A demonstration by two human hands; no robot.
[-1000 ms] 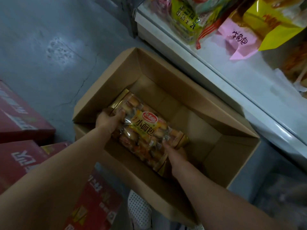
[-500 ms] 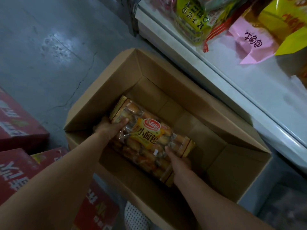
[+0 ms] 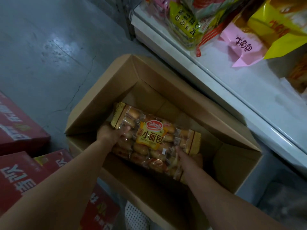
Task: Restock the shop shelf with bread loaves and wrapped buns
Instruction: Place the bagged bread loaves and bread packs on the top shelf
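A person bends over an open cardboard box (image 3: pixel 166 90) on the shop floor (image 3: pixel 49 55), both hands on a clear bag of small wrapped buns (image 3: pixel 154 141) inside it. The left hand (image 3: pixel 111 135) curls round the bag's upper-left end, thumb lying across the top; the right hand (image 3: pixel 187 161) grips the opposite lower-right corner, fingers tucked beneath the plastic. Taking the bag at opposite ends looks sensible: the wrapper is soft and full of loose buns, so support at both ends should keep it from sagging or spilling its weight to one side. The bag sits within the box walls, angled across the middle; whether it is resting on the bottom or already raised cannot be told.

The box stands just beside the white shelf (image 3: pixel 224 90), flaps spread wide, which keeps the carry short. On the shelf lie yellow packets (image 3: pixel 274 25) and a pink packet (image 3: pixel 239 47), with bare space toward the near end where this bag would likely go. Red cartons (image 3: pixel 21 138) are stacked to the left.
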